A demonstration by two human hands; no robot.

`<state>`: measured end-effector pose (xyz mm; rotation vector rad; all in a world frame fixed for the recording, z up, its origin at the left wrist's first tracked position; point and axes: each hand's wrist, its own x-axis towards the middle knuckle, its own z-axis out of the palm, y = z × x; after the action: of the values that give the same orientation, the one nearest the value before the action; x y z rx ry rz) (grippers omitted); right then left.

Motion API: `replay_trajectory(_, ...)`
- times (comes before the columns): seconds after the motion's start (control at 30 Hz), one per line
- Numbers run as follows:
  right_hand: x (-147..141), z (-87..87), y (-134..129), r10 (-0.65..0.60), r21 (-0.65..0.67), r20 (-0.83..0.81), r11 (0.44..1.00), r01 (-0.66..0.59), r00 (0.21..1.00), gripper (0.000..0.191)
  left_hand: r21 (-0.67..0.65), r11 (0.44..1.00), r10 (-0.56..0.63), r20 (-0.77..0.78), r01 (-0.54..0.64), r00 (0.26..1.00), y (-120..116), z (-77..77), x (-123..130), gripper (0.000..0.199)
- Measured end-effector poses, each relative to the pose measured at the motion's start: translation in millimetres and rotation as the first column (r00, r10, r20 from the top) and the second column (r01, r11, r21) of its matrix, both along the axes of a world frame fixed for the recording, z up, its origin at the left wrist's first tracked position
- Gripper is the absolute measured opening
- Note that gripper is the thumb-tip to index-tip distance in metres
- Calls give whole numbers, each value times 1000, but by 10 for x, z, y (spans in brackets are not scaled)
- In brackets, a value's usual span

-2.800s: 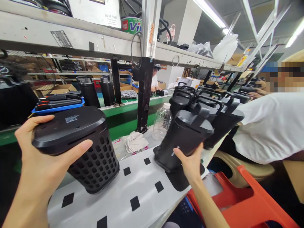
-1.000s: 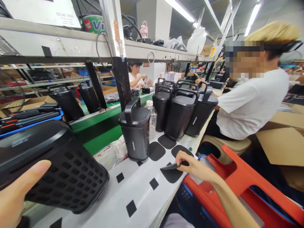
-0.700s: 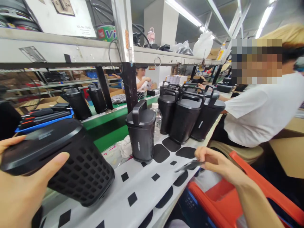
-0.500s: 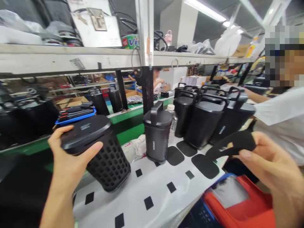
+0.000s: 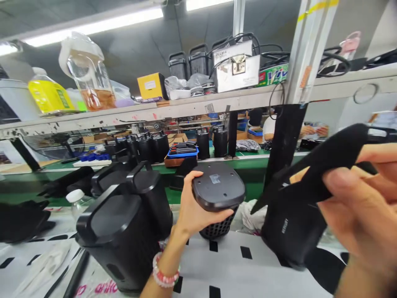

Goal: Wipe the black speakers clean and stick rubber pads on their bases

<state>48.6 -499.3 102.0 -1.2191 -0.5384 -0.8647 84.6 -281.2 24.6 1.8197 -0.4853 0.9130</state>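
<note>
The left hand (image 5: 197, 211) was spread wide and clamped on the black case with holes (image 5: 218, 186), left of the black post (image 5: 281, 149). Right of the post, the right hand (image 5: 361, 207) pinched a bendy black piece (image 5: 328, 161)

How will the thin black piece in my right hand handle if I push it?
The black piece probably flexes, being thin and bowed. It's likely light: the right hand pinches it near one end. Its opening might snag.
</note>
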Motion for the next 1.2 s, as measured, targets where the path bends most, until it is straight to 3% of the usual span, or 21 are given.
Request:
replay_trajectory(0.1, 168, -129, 122, 42, -89, 2, 995, -41, 999, 16, 109, 994, 0, 90, -10, 996, 48, -122, 68, 96)
replay_trajectory(0.2, 288, -261, 115, -105, -253, 16, 962, 106, 994, 12, 211, 977, -2, 97, -18, 995, 95, -186, 79, 105)
replay_trajectory(0.3, 333, -308, 25, -282, -372, 145, 872, 317, 948, 13, 293, 956, -2, 100, -28, 995, 125, -186, 48, 112)
replay_trajectory(0.43, 287, -268, -64, -558, -345, 299, 693, 633, 774, 15, 297, 953, -96, 112, 59, 989, 140, -168, 32, 116)
replay_trajectory(0.5, 249, -249, -63, -623, -324, 304, 644, 693, 721, 13, 284, 954, -135, 124, 96, 983, 142, -178, 29, 116)
replay_trajectory(0.53, 232, -245, -52, -625, -302, 278, 664, 684, 729, 13, 280, 954, -151, 131, 110, 980, 142, -187, 25, 116)
replay_trajectory(0.67, 196, -254, 28, -527, -159, 96, 829, 536, 844, 17, 302, 936, -240, 170, 181, 956, 142, -228, -5, 114)
replay_trajectory(0.8, 209, -225, 91, -256, -185, 36, 948, 258, 966, 55, 321, 926, -272, 201, 199, 941, 166, -238, -12, 112)
replay_trajectory(0.87, 225, -208, 103, -115, -207, -23, 972, 107, 993, 50, 320, 936, -217, 191, 148, 957, 195, -240, -11, 112)
replay_trajectory(0.93, 238, -207, 108, -37, -191, -87, 981, 20, 996, 33, 321, 945, -128, 177, 66, 976, 228, -246, -14, 113)
replay_trajectory(1.03, 241, -216, 118, 67, -136, -197, 986, -95, 978, 26, 325, 946, -67, 178, 6, 982, 257, -257, -37, 116)
replay_trajectory(1.2, 203, -139, 100, 60, -70, -302, 994, -85, 951, 32, 365, 930, -136, 235, 42, 963, 207, -238, -98, 118)
